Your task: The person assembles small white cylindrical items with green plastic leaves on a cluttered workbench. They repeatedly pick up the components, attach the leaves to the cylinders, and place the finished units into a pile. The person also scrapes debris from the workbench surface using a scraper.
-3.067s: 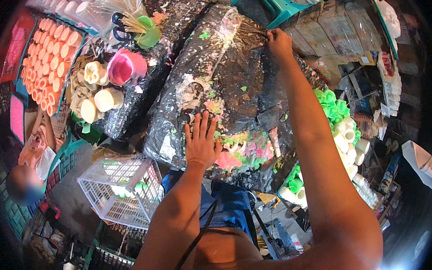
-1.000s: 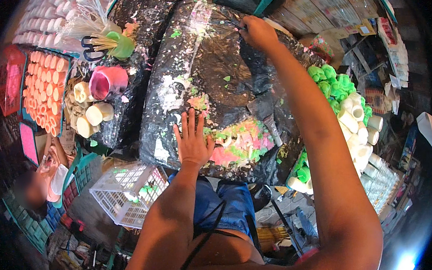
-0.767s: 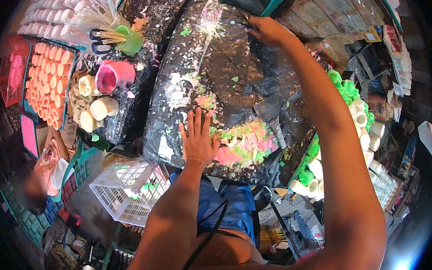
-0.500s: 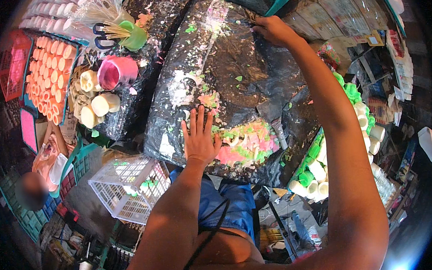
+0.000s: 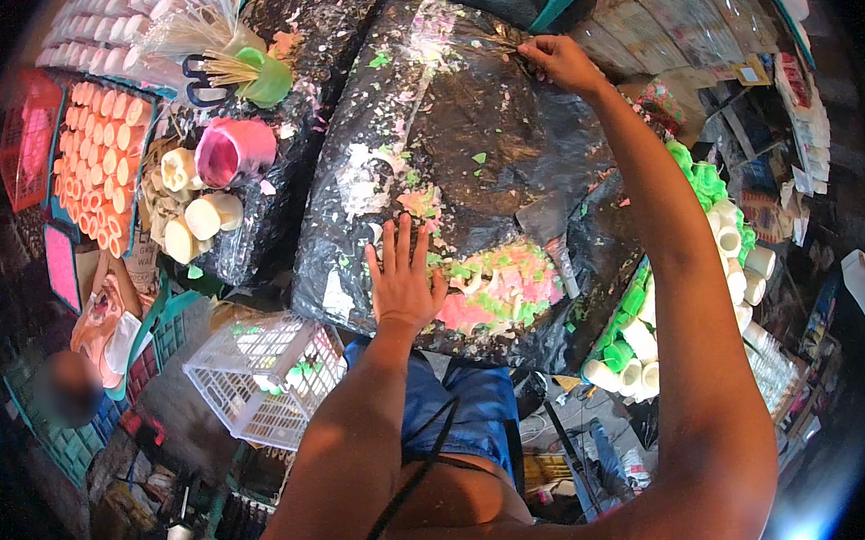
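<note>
A black plastic sheet (image 5: 505,155) covers the work table, strewn with pink, green and white scraps. My left hand (image 5: 404,287) lies flat on its near left part, fingers spread. Just right of that hand is a heap of pink and green shavings (image 5: 504,290). At the far right edge, my right hand (image 5: 558,62) has its fingertips pinched together on the sheet's edge, which looks drawn into creases there. A small grey flat piece (image 5: 541,219) rests on the sheet beyond the heap, with a pale narrow strip (image 5: 563,266) beside it.
On the left stand a pink cup (image 5: 234,150), cream cylinders (image 5: 206,218), a green cup (image 5: 267,81) with sticks, scissors (image 5: 203,80) and a tray of orange pieces (image 5: 108,152). A white crate (image 5: 250,383) is near left. Green-and-white pieces (image 5: 638,346) lie right. Another person (image 5: 106,328) is far left.
My right hand has shifted slightly right, and its fingers show more plainly in a pinch. My left hand stays flat on the sheet. The whole view has shifted a little.
</note>
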The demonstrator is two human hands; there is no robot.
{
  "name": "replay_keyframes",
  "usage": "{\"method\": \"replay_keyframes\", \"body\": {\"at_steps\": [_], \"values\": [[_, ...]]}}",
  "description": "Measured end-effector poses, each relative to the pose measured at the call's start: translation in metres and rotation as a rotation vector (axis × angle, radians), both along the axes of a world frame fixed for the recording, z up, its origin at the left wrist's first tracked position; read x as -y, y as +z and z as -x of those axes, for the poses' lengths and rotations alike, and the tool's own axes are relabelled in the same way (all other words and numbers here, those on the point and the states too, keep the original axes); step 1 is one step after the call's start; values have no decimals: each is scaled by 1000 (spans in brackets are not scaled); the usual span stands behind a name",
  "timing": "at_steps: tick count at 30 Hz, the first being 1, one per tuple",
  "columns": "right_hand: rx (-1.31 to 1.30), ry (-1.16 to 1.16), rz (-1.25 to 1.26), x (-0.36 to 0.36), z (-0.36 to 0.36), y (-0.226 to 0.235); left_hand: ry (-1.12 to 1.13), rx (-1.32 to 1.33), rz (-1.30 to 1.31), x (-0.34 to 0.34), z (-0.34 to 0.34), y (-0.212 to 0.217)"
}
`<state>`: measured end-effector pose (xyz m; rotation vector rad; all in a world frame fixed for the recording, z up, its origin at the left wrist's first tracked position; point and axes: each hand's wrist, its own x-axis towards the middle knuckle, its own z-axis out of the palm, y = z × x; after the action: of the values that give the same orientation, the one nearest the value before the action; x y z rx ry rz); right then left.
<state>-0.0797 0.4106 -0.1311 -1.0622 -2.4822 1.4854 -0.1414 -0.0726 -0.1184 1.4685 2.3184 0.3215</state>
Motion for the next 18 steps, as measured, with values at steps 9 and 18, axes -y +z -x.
{"method": "replay_keyframes", "body": {"at_steps": [9, 18], "values": [[-146, -427, 140, 7, 0, -17, -25, -1, 37, -3, 1, 3], [-107, -35, -221, 168, -74, 52, -19, -27, 72, 0, 1, 2]]}}
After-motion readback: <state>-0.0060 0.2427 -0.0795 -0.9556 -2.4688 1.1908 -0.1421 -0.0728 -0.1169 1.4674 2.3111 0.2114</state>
